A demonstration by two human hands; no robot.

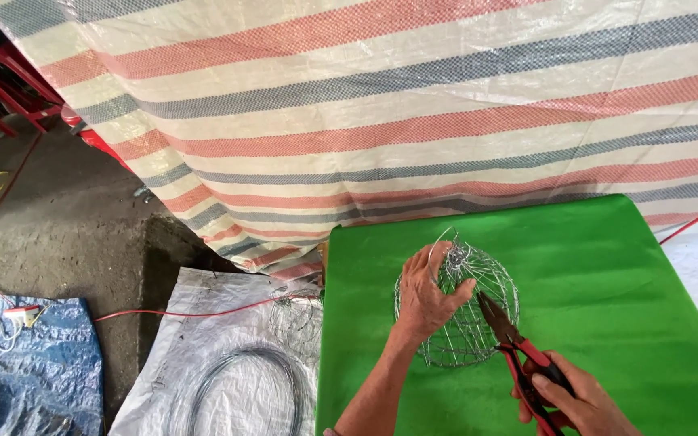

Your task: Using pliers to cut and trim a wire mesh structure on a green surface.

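A round basket of thin silver wire (490, 278) rests on a bright green table top (607, 274). My left hand (428, 295) lies over the near side of the wire basket, its fingers curled around the wires. My right hand (579, 400) grips a pair of pliers with red and black handles (519, 343). The dark jaws of the pliers point up and left and touch the lower right rim of the basket.
A striped red, grey and cream tarp (381, 105) hangs behind the table. On the floor to the left lie a white sack (203, 339) with a coil of wire (244, 387) and another small wire basket (294, 311), a red cable (171, 313) and a blue tarp (26, 371).
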